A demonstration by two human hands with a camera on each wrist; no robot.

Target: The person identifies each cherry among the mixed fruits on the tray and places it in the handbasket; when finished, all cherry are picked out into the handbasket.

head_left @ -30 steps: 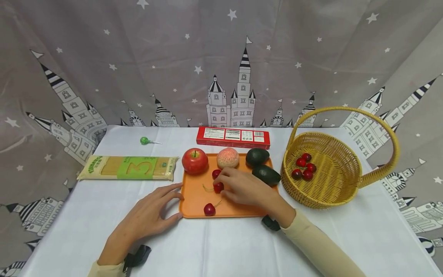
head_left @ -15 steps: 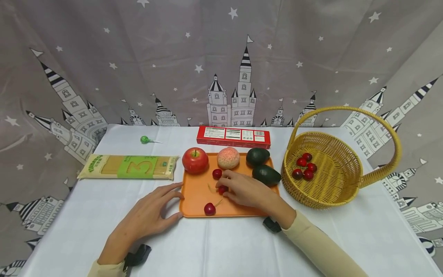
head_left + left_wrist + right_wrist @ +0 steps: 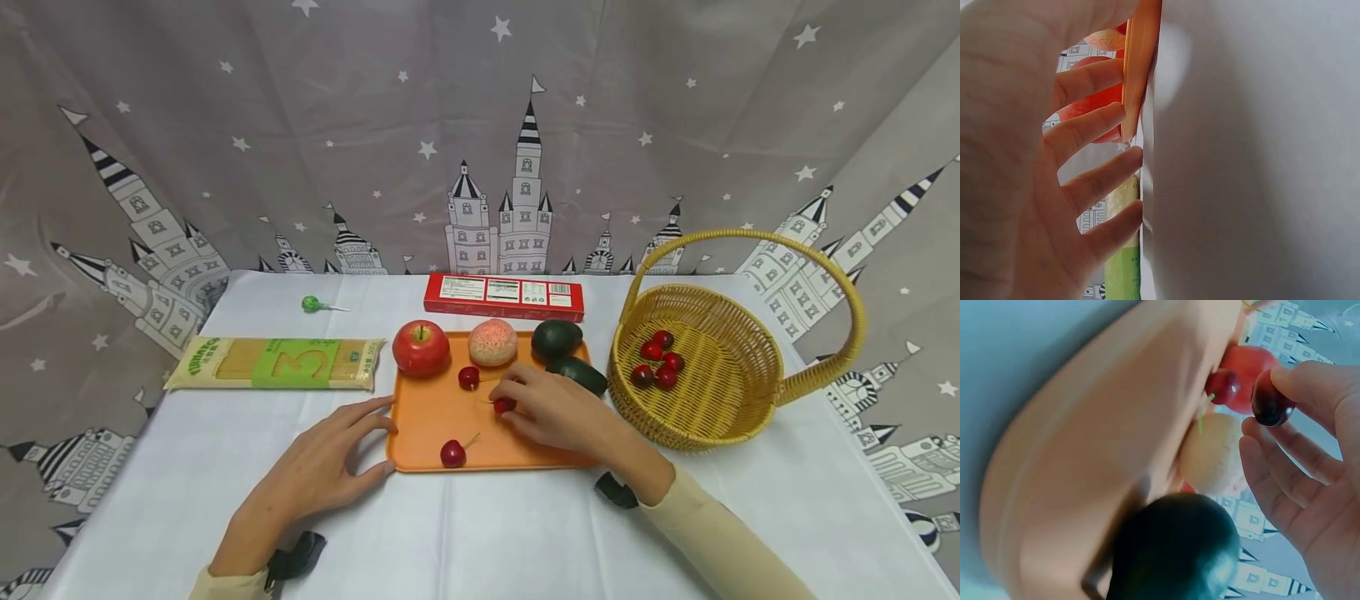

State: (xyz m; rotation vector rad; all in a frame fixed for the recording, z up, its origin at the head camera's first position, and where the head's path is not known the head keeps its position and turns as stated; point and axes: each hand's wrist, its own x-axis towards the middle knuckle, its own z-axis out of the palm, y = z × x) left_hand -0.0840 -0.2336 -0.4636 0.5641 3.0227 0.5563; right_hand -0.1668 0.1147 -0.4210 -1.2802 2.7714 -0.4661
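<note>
Right wrist: right fingers (image 3: pixel 1263 477) pinch cherry (image 3: pixel 1271 400), partly hidden in head view; left fingers (image 3: pixel 1087 128) spread, touching tray (image 3: pixel 1139 59).

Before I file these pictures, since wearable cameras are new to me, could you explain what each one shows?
No robot here: a person works bare-handed. The wide picture comes from a camera worn on the head, the two close ones from a camera on each wrist. On a white cloth lies a rectangular orange tray with a round red apple at one corner, a speckled pinkish peach, two oval dark green avocados and two loose red cherries. To its right stands a yellow woven basket holding more cherries. The right hand pinches one dark red cherry; the left hand rests its fingertips at the tray's edge.
</note>
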